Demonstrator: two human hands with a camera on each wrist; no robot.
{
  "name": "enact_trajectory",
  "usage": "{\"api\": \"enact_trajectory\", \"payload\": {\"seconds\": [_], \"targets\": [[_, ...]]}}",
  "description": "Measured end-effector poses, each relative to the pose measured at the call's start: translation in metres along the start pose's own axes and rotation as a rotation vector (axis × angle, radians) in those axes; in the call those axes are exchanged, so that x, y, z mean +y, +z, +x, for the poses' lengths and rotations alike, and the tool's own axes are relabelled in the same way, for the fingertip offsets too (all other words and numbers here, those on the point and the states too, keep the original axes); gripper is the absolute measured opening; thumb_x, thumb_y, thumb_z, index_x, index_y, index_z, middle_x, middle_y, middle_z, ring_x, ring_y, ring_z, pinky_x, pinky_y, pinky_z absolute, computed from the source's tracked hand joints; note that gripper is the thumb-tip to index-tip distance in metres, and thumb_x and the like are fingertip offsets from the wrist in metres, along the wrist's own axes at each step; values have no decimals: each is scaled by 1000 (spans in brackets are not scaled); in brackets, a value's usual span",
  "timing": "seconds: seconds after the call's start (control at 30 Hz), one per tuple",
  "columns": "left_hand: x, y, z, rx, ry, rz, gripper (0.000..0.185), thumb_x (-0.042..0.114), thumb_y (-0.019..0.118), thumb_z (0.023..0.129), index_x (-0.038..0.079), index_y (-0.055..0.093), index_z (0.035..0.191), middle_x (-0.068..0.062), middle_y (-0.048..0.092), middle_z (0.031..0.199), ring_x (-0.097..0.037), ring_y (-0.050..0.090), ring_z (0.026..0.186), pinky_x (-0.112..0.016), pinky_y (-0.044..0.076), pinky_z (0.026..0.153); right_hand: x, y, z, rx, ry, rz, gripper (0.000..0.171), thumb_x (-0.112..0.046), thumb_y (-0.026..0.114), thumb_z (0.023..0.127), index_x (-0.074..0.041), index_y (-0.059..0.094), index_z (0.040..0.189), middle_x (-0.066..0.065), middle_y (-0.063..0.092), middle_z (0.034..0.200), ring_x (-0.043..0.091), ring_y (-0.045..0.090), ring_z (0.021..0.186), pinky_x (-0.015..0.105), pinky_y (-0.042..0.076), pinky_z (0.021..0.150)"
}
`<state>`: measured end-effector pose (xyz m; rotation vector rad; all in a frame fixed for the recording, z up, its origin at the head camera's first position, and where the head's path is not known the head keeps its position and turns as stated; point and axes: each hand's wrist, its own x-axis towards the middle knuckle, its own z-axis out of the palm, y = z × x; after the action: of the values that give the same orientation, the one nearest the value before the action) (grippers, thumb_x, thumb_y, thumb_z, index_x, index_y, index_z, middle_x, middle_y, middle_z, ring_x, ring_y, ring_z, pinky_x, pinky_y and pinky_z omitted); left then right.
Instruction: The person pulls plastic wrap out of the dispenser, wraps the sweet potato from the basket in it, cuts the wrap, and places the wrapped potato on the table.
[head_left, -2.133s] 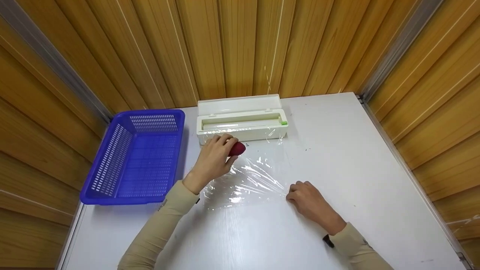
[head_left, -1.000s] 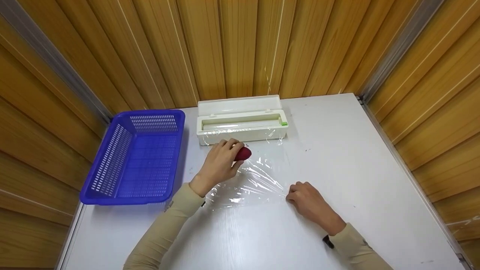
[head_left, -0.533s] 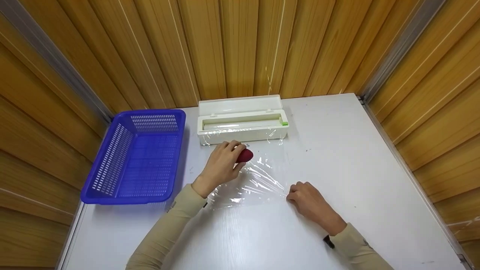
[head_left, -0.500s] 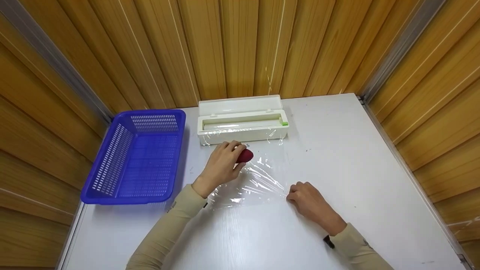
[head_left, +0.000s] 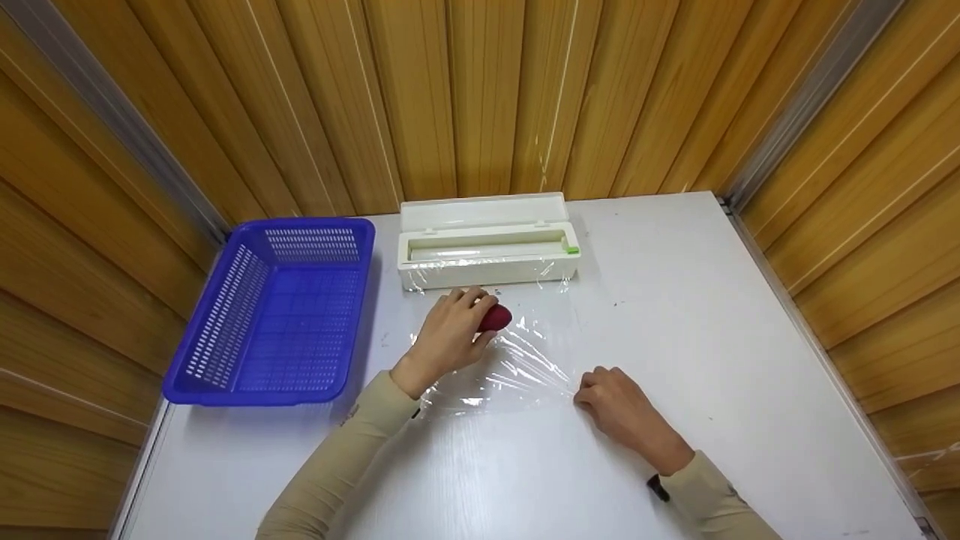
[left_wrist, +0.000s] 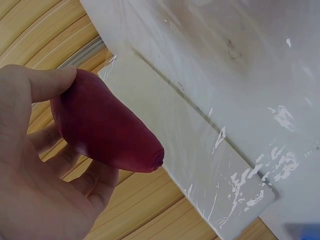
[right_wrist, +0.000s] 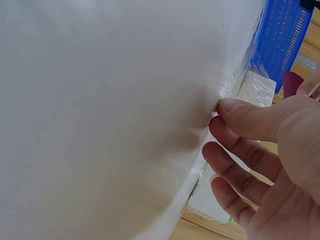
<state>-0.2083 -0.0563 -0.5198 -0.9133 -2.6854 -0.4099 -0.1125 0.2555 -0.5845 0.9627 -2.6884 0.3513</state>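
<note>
Right now I have my left hand [head_left: 446, 341] curled round a dark red, tapered sweet potato [head_left: 495, 318], thumb on top and fingers underneath, as the left wrist view [left_wrist: 107, 127] shows plainly. It sits at the far edge of a sheet of clear cling film [head_left: 510, 364] spread on the white table [head_left: 750, 360], just in front of the white plastic film dispenser box [head_left: 487, 251], whose lid stands open. My right hand [head_left: 619, 409] rests at the near right corner of the film, thumb and forefinger pinching its edge against the table [right_wrist: 235, 107], the other fingers loosely bent. A blue perforated plastic basket [head_left: 277, 311] stands to the left of the box, well apart from both hands.
</note>
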Motion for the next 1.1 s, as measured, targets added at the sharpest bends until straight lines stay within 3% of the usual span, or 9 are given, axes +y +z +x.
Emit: {"api": "enact_trajectory", "payload": {"seconds": [0.87,1.1], "targets": [[1,17,-2,-69,-22,-38,47,29,80,95,12,65,135,-8,70,131,-32,66,107,-44,57,90,-2,-3,1,-18,15,13,12,2,87,81,-9,83,79,2,70,83,19,61,73,30,45,66],[2,23,-2,-50,-3,-34,44,27,80,95,11,66,133,-8,71,128,-31,67,104,-44,57,88,-2,-3,1,-22,17,13,12,1,85,83,-10,83,80,1,69,81,18,59,72,29,43,65]]}}
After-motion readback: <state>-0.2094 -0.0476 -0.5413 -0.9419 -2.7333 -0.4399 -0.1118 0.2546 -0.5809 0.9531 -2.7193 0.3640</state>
